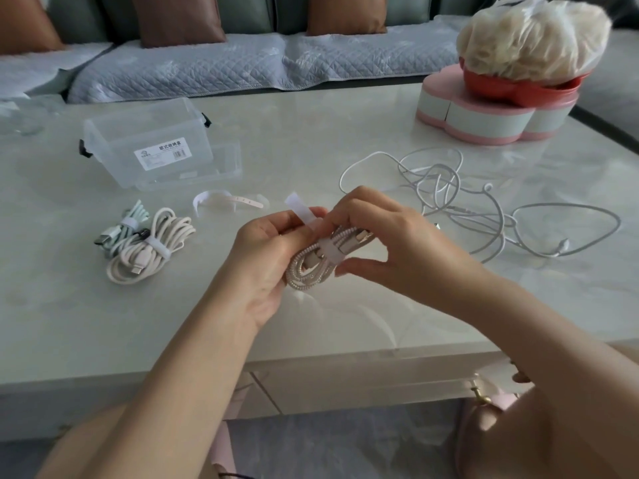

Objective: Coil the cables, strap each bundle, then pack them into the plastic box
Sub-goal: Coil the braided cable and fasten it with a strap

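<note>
Cable bundle (310,268) between curled left hand (266,255), right hand (397,242).

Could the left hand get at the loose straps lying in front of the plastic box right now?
Probably not yet: the left hand grips the coiled cable and the free end of its strap. The path itself looks free, since only open table lies between it and the loose straps.

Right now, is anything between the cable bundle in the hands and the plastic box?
Only a few loose straps lie flat on the table between the braided cable bundle and the plastic box; lifted over them, nothing visible blocks it.
</note>
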`<state>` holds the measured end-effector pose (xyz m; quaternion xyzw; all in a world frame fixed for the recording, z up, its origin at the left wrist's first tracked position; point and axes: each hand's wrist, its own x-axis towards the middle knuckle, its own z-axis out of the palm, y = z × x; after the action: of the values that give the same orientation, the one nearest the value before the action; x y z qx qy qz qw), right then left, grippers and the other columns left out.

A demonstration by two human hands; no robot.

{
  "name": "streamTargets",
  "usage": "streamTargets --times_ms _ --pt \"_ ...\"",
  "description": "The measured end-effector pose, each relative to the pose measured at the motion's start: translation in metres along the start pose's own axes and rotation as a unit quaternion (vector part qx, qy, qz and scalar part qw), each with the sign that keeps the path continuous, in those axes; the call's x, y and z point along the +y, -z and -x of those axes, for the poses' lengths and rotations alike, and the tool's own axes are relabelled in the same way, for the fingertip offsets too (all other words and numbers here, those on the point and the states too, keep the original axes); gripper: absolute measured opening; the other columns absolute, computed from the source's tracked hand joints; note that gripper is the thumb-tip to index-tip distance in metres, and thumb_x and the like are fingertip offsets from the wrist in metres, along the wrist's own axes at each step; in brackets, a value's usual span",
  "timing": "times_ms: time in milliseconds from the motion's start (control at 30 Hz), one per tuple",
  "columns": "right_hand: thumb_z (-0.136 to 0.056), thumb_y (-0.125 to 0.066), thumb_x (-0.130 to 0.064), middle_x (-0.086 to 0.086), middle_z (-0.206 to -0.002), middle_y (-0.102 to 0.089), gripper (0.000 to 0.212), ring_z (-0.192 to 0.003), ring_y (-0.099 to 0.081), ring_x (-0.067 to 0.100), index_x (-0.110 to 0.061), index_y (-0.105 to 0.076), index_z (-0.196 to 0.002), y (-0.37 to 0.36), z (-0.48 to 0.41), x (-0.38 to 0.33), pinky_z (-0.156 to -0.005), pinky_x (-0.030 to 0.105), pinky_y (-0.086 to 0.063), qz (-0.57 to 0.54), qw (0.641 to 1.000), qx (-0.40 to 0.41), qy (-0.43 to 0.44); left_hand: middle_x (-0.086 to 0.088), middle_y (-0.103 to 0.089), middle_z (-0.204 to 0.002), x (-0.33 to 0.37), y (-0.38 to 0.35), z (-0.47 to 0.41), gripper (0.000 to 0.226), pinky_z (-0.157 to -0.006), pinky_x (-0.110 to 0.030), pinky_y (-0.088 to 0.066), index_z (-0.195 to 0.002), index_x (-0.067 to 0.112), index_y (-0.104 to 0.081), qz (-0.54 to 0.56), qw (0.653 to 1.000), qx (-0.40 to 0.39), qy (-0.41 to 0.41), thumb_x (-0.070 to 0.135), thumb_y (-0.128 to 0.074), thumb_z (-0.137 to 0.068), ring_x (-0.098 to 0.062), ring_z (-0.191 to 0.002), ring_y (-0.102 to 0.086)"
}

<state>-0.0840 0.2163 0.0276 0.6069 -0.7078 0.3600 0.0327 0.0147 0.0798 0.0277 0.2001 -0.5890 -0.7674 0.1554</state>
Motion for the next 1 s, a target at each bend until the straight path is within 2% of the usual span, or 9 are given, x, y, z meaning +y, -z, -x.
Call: streamTargets --times_ms 100,200,300,433,533,633,767,867,1000 --pt "-0.081 -0.073 -0.016 -0.001 -0.104 -0.060 0.032 -0.083 -0.060 0.013 -0.014 -0.064 -0.112 0.003 0.001 0.002 -0.070 0.034 -0.051 0.068 0.997 0.010 0.044 -0.004 -0.071 -0.068 0.000 0.000 -0.001 0.011 -0.055 -0.020 -0.054 -0.087 0.005 -0.066 0.010 1.000 -0.004 0.004 0.003 -0.059 -0.079 -0.013 -0.060 -0.067" --pt "-0.085 -0.064 -0.023 -0.002 -0.098 -0.061 0.027 -0.070 -0.055 0.012 -0.015 -0.065 -0.111 0.004 0.004 0.002 -0.056 0.037 -0.050 0.111 0.992 0.024 0.063 -0.003 -0.071 -0.070 -0.003 -0.003 -0.001 0.012 -0.059 -0.020 -0.055 -0.086 0.007 -0.068 0.002 1.000 0.003 -0.010 0.004 -0.062 -0.077 -0.013 -0.063 -0.067" --pt "-0.087 -0.054 -0.028 0.000 -0.096 -0.061 0.028 -0.065 -0.060 0.026 -0.014 -0.064 -0.110 0.002 0.006 0.002 -0.048 0.039 -0.050 0.137 0.988 0.025 0.066 0.000 -0.071 -0.072 -0.006 -0.005 -0.002 0.010 -0.064 -0.021 -0.054 -0.084 0.010 -0.069 -0.018 0.999 0.026 -0.044 0.003 -0.062 -0.083 -0.012 -0.067 -0.067" --pt "-0.087 -0.052 -0.029 0.002 -0.093 -0.060 0.032 -0.062 -0.058 0.025 -0.013 -0.064 -0.112 0.003 0.006 0.001 -0.046 0.037 -0.049 0.149 0.987 0.008 0.060 0.005 -0.070 -0.073 -0.008 -0.008 -0.002 0.012 -0.061 -0.019 -0.052 -0.079 0.009 -0.065 -0.056 0.993 0.049 -0.089 0.000 -0.060 -0.087 -0.008 -0.065 -0.065" --pt "-0.087 -0.051 -0.030 0.002 -0.093 -0.059 0.035 -0.062 -0.057 0.023 -0.013 -0.063 -0.115 0.005 0.008 -0.003 -0.046 0.031 -0.046 0.149 0.988 0.000 0.051 0.001 -0.069 -0.075 -0.007 -0.008 -0.002 0.012 -0.063 -0.021 -0.050 -0.077 0.013 -0.064 -0.153 0.973 0.050 -0.166 0.005 -0.063 -0.087 -0.008 -0.065 -0.063" --pt "-0.086 -0.050 -0.029 0.003 -0.092 -0.058 0.035 -0.062 -0.056 0.023 -0.010 -0.063 -0.112 0.004 0.008 -0.006 -0.046 0.032 -0.046 0.144 0.989 -0.002 0.042 0.003 -0.067 -0.067 -0.007 -0.005 -0.003 0.007 -0.059 -0.023 -0.048 -0.076 0.011 -0.066 -0.202 0.955 0.041 -0.213 0.013 -0.066 -0.083 -0.008 -0.060 -0.061" --pt "-0.082 -0.052 -0.030 0.000 -0.088 -0.055 0.035 -0.062 -0.053 0.021 -0.008 -0.062 -0.107 0.003 0.006 -0.008 -0.050 0.036 -0.045 0.104 0.994 -0.005 0.027 0.005 -0.066 -0.062 -0.006 -0.004 -0.004 0.010 -0.056 -0.022 -0.047 -0.072 0.011 -0.066 -0.221 0.945 0.038 -0.237 0.019 -0.065 -0.079 -0.008 -0.057 -0.060" --pt "-0.079 -0.051 -0.038 -0.011 -0.085 -0.049 0.037 -0.065 -0.049 0.011 -0.012 -0.063 -0.102 0.004 0.005 -0.009 -0.056 0.035 -0.044 0.077 0.997 -0.003 -0.011 0.007 -0.069 -0.065 -0.007 -0.004 -0.004 0.013 -0.061 -0.022 -0.051 -0.073 0.017 -0.068 -0.219 0.945 0.032 -0.241 0.008 -0.067 -0.082 -0.008 -0.061 -0.063" --pt "-0.078 -0.056 -0.045 -0.008 -0.087 -0.057 0.039 -0.068 -0.056 0.017 -0.014 -0.063 -0.101 0.002 0.003 -0.010 -0.057 0.041 -0.049 0.090 0.995 -0.011 -0.049 0.008 -0.071 -0.069 -0.008 -0.003 -0.006 0.019 -0.066 -0.023 -0.051 -0.074 0.019 -0.070 -0.217 0.947 0.051 -0.232 0.002 -0.067 -0.082 -0.008 -0.066 -0.066"
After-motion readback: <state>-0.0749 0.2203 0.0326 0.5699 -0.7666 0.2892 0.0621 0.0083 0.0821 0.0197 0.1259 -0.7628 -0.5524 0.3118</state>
